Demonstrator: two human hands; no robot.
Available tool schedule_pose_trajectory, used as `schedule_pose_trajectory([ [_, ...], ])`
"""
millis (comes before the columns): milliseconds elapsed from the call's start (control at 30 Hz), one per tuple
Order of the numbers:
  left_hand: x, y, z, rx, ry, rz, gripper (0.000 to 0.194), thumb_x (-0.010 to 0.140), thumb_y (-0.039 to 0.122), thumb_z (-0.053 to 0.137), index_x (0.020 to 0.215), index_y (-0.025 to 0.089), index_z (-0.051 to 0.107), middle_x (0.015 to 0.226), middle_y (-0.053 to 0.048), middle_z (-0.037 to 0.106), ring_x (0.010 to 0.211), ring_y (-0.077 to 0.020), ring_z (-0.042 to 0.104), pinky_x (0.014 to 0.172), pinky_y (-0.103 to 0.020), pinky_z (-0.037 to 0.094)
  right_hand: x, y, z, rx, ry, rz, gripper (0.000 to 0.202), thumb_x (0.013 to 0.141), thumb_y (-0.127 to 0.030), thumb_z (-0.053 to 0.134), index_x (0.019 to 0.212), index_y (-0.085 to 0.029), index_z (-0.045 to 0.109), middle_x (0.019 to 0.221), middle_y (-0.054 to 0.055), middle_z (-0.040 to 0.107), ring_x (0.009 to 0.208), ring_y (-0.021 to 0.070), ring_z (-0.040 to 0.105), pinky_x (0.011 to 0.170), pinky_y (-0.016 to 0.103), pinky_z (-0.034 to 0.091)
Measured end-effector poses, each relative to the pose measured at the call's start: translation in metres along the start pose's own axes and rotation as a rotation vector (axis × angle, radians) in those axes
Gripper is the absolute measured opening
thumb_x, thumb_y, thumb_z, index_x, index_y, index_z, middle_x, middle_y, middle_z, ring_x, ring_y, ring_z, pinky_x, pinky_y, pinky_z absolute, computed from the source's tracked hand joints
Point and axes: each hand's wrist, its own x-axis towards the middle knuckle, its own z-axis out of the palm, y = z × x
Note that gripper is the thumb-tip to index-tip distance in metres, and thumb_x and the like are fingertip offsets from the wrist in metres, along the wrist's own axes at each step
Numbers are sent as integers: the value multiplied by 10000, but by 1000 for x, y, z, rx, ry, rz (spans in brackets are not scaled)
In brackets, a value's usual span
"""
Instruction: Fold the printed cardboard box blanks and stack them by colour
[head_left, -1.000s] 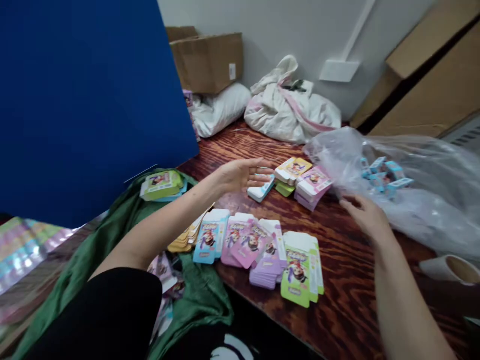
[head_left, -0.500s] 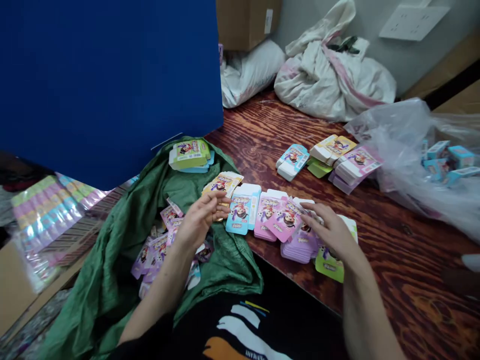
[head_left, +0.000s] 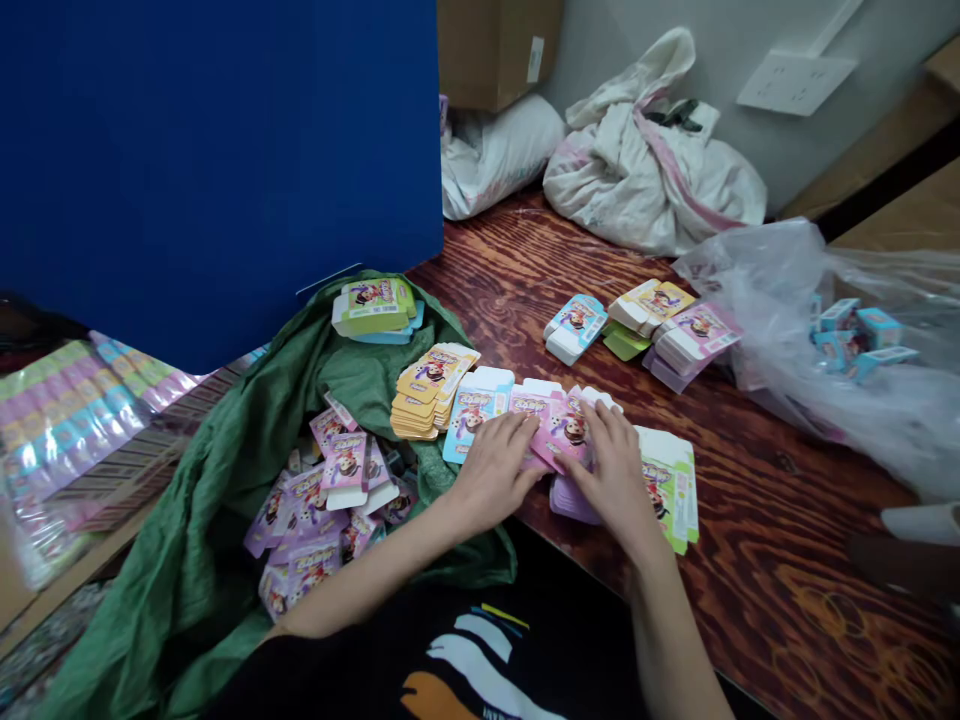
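Observation:
Stacks of flat printed cartons lie in a row along the table's near edge: yellow (head_left: 421, 392), blue (head_left: 474, 408), pink (head_left: 556, 425), purple (head_left: 573, 500) and green (head_left: 675, 485). My left hand (head_left: 496, 468) rests palm down over the blue and pink stacks, its fingers spread a little. On the right side of the pink cartons and over the purple stack lies my right hand (head_left: 613, 472), fingers apart. What lies under both palms is hidden. More purple and pink cartons (head_left: 307, 510) are heaped in the green sack (head_left: 225, 520) on the left.
Further stacks include green cartons (head_left: 373, 302) on the sack, and blue (head_left: 575, 325), yellow (head_left: 651, 303) and purple (head_left: 697, 335) ones behind. A plastic bag (head_left: 795, 350) with small blue boxes is at right. White sacks (head_left: 652, 165) and a blue panel (head_left: 225, 170) stand beyond.
My left hand has moved right, from near the yellow stack onto the blue and pink ones. My right hand has shifted left onto the pink cartons. The view has shifted slightly.

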Motion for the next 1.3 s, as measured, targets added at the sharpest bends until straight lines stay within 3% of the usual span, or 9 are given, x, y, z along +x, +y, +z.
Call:
schedule_pose_trajectory([
  [200, 12, 8, 13, 145, 0, -16, 583, 966, 315, 624, 1477, 89, 456, 1521, -217, 526, 1443, -361, 457, 1223, -565, 353, 8, 18, -17, 15, 103, 195, 651, 966, -636, 469, 1437, -194, 546, 1513, 209, 489, 1435, 383, 384, 1160, 615, 329],
  [333, 26, 19, 18, 143, -56, 2, 593, 955, 302, 648, 1468, 61, 473, 1529, -221, 524, 1465, -376, 429, 1247, -576, 307, 38, 20, -7, 16, 16, 325, 451, 905, -583, 581, 1119, -202, 691, 1540, 202, 479, 1467, 411, 336, 1133, 653, 323],
  [533, 9, 21, -2, -385, 11, -12, 690, 921, 339, 694, 1538, 218, 410, 1546, -180, 514, 1443, -328, 468, 1202, -558, 364, 36, 8, -34, 462, 77, 309, 302, 848, -502, 672, 725, -230, 626, 1350, 159, 647, 1340, 367, 506, 1133, 605, 341],
  [667, -2, 21, -4, -1139, -261, -146, 904, 735, 477, 874, 1515, 281, 460, 1436, -132, 617, 1271, -289, 617, 1048, -414, 495, 12, -26, -67, 802, -37, 237, 296, 858, -464, 729, 701, -226, 649, 1535, 110, 539, 1435, 354, 459, 1166, 532, 338],
  [800, -2, 22, 10, -1562, -541, -331, 672, 527, 533, 976, 1033, 149, 756, 881, -56, 746, 730, -144, 681, 709, -234, 517, 1, -51, -72, 882, -75, 239, 275, 861, -472, 744, 727, -238, 692, 1520, 88, 567, 1428, 358, 473, 1125, 522, 404],
  [967, -3, 24, 14, -1616, -483, -352, 626, 617, 535, 941, 1045, 116, 757, 941, -140, 784, 744, -215, 753, 741, -295, 581, -7, -46, -57, 1046, 86, 319, 219, 908, -467, 699, 985, -277, 777, 1378, 89, 668, 1310, 311, 584, 1030, 467, 507],
  [1033, -5, 23, 12, -1613, -466, -344, 662, 651, 575, 912, 1094, 112, 745, 986, -165, 790, 813, -260, 774, 776, -338, 598, -13, -45, -53, 1119, 40, 377, 277, 909, -491, 693, 1056, -280, 792, 1334, 91, 679, 1031, 252, 695, 784, 378, 585],
  [1133, -6, 20, 14, -1584, -406, -359, 758, 651, 672, 872, 1122, 94, 735, 1033, -200, 787, 891, -308, 778, 817, -382, 603, -21, -50, -48, 1168, -31, 468, 363, 910, -494, 691, 1206, -298, 765, 1256, 79, 689, 636, 123, 611, 488, 268, 487],
  [1300, -7, 18, 21, -1519, -336, -383, 793, 610, 691, 886, 1123, 102, 746, 1096, -197, 781, 986, -307, 754, 884, -368, 567, -29, -56, -47, 1006, 88, 511, 340, 875, -449, 743, 1164, -278, 796, 1138, 75, 731, 764, 179, 669, 541, 271, 538],
])
